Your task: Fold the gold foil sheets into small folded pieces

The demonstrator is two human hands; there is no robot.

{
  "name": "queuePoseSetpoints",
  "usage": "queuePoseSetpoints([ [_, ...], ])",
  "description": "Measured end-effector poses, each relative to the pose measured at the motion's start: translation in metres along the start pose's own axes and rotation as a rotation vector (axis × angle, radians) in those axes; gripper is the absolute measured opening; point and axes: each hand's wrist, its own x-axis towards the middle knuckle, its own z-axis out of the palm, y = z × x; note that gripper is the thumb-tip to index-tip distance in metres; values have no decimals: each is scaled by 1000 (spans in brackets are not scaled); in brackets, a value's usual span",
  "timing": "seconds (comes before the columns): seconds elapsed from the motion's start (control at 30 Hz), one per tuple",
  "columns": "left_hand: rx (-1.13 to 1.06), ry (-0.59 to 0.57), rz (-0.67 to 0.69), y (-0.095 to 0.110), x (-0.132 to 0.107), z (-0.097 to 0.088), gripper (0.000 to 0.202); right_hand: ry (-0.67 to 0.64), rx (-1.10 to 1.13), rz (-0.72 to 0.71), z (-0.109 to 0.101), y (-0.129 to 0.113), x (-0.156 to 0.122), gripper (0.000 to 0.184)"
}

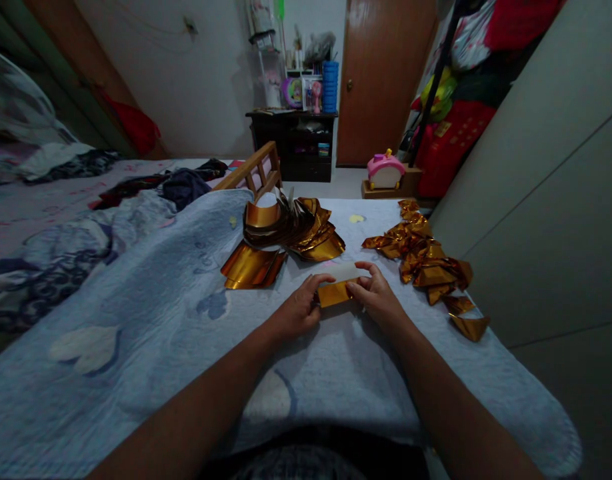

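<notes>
Between my two hands is a sheet of gold foil paper, its near part folded up to show gold and its far part showing a pale back. My left hand pinches the sheet's left end, thumb on top. At the right end, my right hand grips it between thumb and fingers. Beyond my left hand lies a loose, fanned stack of gold foil sheets, some curled. To the right of my right hand is a heap of folded gold foil pieces.
A light blue blanket covers the surface under my hands. A wooden bed rail stands behind the stack. Farther off are a dark cabinet and a pink toy case. A pale wardrobe borders the right side.
</notes>
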Motion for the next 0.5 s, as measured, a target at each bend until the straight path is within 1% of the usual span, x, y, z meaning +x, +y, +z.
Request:
queuePoseSetpoints([
  [0.1,86,40,23,-2,1,1,60,7,-25,5,-1,0,1,59],
  [0.17,144,88,35,-3,1,2,50,11,-48,7,0,-1,1,59],
  [0.27,240,213,93,-3,0,1,38,13,-95,-8,0,-1,0,58],
  [0.37,369,324,167,-1,-1,0,27,23,-196,-40,-1,1,1,57],
  [0.43,451,346,196,-1,-2,-1,21,39,-290,-74,-2,3,2,55],
  [0.5,515,306,218,-1,-1,-1,17,60,-403,-116,-3,4,2,52],
])
